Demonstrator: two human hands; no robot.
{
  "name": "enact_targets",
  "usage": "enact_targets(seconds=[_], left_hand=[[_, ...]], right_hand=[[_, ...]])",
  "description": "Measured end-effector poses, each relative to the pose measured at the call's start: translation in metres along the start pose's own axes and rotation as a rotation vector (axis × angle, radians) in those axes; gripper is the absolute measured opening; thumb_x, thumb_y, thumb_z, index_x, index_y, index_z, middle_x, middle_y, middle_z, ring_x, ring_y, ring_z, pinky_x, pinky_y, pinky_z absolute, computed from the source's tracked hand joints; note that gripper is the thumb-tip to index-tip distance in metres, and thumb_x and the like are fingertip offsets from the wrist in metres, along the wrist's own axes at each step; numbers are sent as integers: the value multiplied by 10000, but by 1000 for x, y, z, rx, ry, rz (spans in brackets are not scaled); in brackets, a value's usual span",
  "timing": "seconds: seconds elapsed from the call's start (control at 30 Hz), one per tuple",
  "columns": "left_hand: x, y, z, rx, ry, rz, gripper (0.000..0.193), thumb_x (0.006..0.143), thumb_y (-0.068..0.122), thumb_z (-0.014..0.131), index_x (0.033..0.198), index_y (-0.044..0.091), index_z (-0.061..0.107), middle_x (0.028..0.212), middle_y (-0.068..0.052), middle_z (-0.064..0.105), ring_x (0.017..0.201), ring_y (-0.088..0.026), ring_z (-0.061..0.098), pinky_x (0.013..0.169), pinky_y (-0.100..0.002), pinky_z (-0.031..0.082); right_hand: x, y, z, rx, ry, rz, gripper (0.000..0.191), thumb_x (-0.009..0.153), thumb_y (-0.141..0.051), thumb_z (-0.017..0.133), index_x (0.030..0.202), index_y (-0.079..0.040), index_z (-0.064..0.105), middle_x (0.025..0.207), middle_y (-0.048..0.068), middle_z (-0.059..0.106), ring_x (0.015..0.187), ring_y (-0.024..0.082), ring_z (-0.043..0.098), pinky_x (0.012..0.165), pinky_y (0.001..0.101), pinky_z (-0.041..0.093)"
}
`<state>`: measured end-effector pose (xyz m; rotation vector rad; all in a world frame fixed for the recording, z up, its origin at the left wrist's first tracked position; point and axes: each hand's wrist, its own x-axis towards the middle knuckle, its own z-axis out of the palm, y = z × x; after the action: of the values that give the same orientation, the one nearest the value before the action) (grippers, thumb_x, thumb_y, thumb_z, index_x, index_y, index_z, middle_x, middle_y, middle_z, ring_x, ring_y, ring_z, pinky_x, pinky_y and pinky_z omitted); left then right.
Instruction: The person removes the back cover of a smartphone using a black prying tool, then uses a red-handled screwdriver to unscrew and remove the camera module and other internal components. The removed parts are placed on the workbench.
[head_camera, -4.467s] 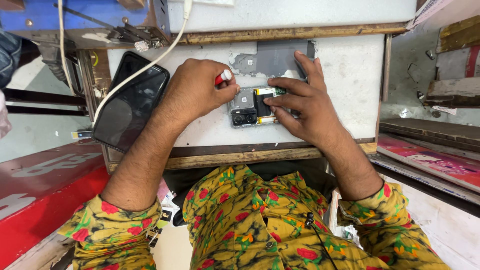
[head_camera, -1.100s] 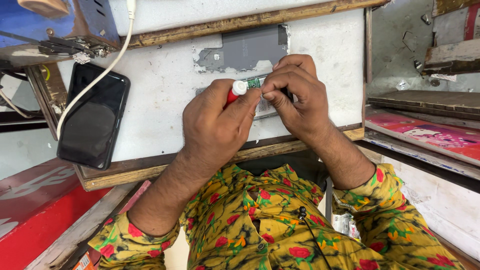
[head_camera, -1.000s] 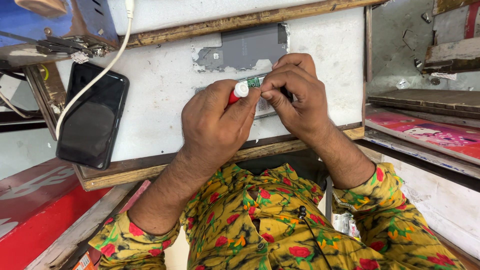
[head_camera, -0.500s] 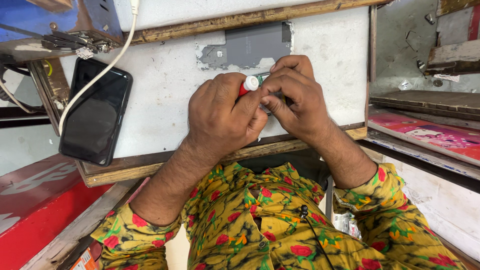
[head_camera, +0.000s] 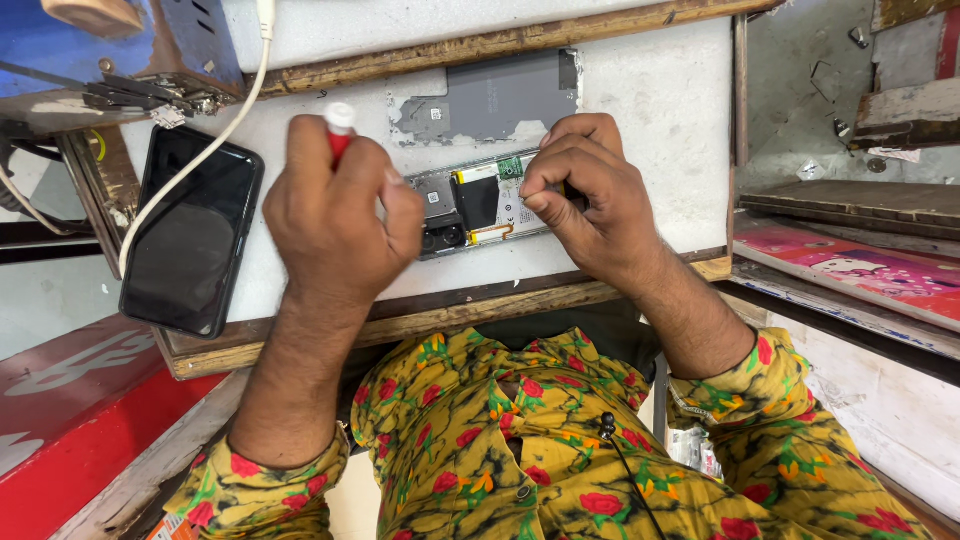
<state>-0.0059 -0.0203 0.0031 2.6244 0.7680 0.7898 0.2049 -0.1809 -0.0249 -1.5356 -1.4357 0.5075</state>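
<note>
The opened phone (head_camera: 478, 203) lay on the white tabletop (head_camera: 655, 120), back cover off, its dark battery, green board and camera block showing, near the front wooden edge. The left hand (head_camera: 335, 215) was closed around a red-handled screwdriver (head_camera: 339, 128), fingers wrapped tight on the grip, the white cap standing above the knuckles; the tip was hidden behind the hand, so whether it sat in a screw could not be told. The right hand (head_camera: 585, 195) pressed on the phone's right end, fingers curled down on its edge and pinning it to the tabletop.

Judged from this, the work was on a screw near the camera end. To do it well the driver would have needed to stand upright over the screw — any tilt risked chewing the head. The pinning hand should have kept the phone from turning, and pressure should have been light, the battery being just beside the tip.

A second phone (head_camera: 192, 240), black and whole, lay well apart to the left, a white cable (head_camera: 205, 155) running over it — clear of the work
</note>
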Motion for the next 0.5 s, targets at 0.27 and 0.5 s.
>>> enact_targets(seconds=[0.27,0.5], left_hand=[[-4,23,-8,-74,-66,9,463,937,51,733,1388,56,627,1196,-177,539,917,-275,667,772,-379,578],[-16,26,-27,-209,-49,-48,590,1031,-75,611,1566,108,442,1218,-150,598,1005,-285,698,860,-385,596]], right_hand=[[3,-8,4,-110,64,16,137,1028,-192,768,1008,-107,663,989,14,693,1150,233,569,984,355,480],[17,-18,9,-374,156,130,119,974,-10,768,1064,-66,715,996,66,705,1038,263,576,900,358,479]])
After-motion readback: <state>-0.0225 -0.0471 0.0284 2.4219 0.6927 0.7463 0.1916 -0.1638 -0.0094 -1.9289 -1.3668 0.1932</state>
